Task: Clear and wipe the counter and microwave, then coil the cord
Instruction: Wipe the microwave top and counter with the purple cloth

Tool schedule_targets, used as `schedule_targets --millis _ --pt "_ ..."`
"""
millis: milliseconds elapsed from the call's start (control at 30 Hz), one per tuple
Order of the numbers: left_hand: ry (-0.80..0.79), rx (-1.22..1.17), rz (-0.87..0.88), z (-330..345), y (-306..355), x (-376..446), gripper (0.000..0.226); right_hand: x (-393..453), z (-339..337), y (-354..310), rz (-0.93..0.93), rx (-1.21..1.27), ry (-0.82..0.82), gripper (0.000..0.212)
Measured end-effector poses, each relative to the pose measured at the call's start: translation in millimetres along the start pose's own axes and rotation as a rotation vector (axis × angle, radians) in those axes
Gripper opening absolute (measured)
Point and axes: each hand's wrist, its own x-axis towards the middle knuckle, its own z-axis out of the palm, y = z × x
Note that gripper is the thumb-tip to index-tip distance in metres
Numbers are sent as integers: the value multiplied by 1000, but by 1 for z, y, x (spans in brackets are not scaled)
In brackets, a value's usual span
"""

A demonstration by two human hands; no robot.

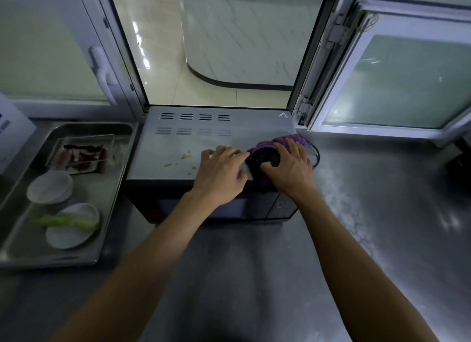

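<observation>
Two bare hands work on top of the microwave (193,142), which serves as landmark throughout; the steel counter (356,214) carries it, under an open window hatch. Left of the microwave lies a metal tray (15,214) holding two white plates (49,186), a clear dish of reddish scraps (81,154) and a green vegetable strip (63,220), apparently gathered there to clear the surface. On the microwave's right front corner sits a purple cloth (288,140) bunched under a dark coil of cord (266,160); a loop of the cord hangs off the right edge. Right hand (290,163) rests over that bundle, fingers curled on the coil, probably to keep the loops from springing loose; left hand (221,171) lies flat just left of the bundle, fingers relaxed and straight, grasping nothing. Yellowish crumbs (186,155) remain on the microwave top left of the hands, so wiping appears unfinished.
</observation>
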Motion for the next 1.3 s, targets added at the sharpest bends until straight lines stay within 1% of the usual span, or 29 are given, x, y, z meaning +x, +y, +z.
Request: schedule_targets --millis 100,367,600,933,1100,1300 --pt "-23 22 -12 5 7 3 48 8 -2 9 -46 -3 -18 78" --pt "-11 46 -80 9 2 -5 46 12 5 11 -175 -43 -9 74" --pt "32 32 -128 0 -21 -25 43 8 15 -15 -247 -48 -44 74" --pt "73 19 -189 -23 -94 -69 42 -6 40 -90 -289 -82 -111 79" --pt "105 11 -221 -29 -136 -88 37 -14 53 -130 -272 -98 -91 80" --pt "150 2 -257 -33 -181 -107 31 -22 75 -179 -254 -83 -66 76"
